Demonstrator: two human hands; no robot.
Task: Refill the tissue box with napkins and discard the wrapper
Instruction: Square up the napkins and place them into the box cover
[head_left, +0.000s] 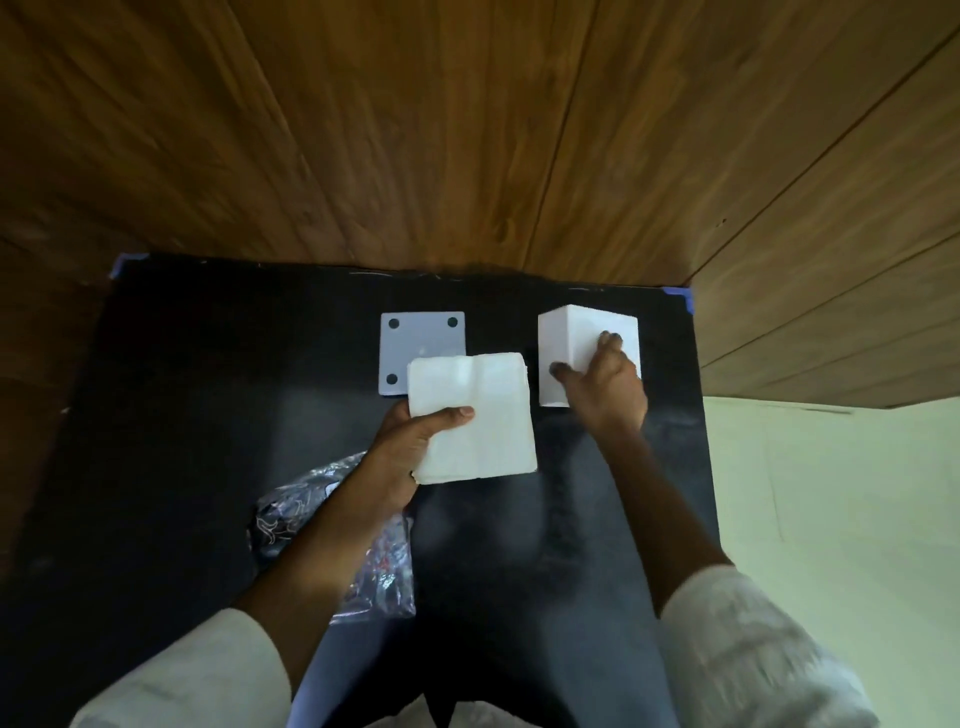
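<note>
- The left hand (410, 457) grips a thick stack of white napkins (475, 418) at its near left corner, thumb on top, held above the black table (171, 415).
- At twelve o'clock from the stack, partly hidden by it, a flat white plate (421, 338) with dark round holes in its corners lies on the table.
- At two o'clock from the stack, the right hand (605, 384) rests on a white tissue box (582, 338), fingers spread across its upper face.
- At seven o'clock from the stack, a crumpled clear wrapper (291, 514) lies under the left forearm.
- Wooden panelling (467, 130) rises behind the table's far edge.
</note>
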